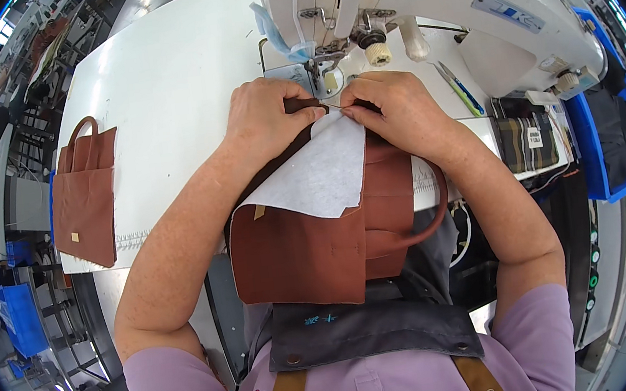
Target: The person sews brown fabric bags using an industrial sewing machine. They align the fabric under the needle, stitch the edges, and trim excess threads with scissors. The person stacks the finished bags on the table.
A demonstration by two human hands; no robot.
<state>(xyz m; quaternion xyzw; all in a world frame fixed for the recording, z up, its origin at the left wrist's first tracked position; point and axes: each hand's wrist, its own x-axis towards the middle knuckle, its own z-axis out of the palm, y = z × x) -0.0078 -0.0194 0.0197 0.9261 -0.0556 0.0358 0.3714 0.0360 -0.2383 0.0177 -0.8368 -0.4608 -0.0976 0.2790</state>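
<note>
Both my hands are up at the sewing machine (453, 2), just on the near side of its needle and presser foot (321, 79). My left hand (264, 116) pinches a dark brown strip at the top of a brown leather bag piece (300, 251). With its fingertips, my right hand (395, 105) grips the same edge a little to the right. A white lining sheet (310, 172) folds down from that edge over the leather. The bag piece hangs over the table's front edge toward my lap, its curved handle (437, 204) lying to the right.
On the left of the white table (159, 66) lies another brown bag piece (85, 198) with a handle. Green-handled snips (463, 89) rest right of the machine, near a striped folded cloth (527, 142). A blue crate (611, 138) with dark fabric stands at the far right.
</note>
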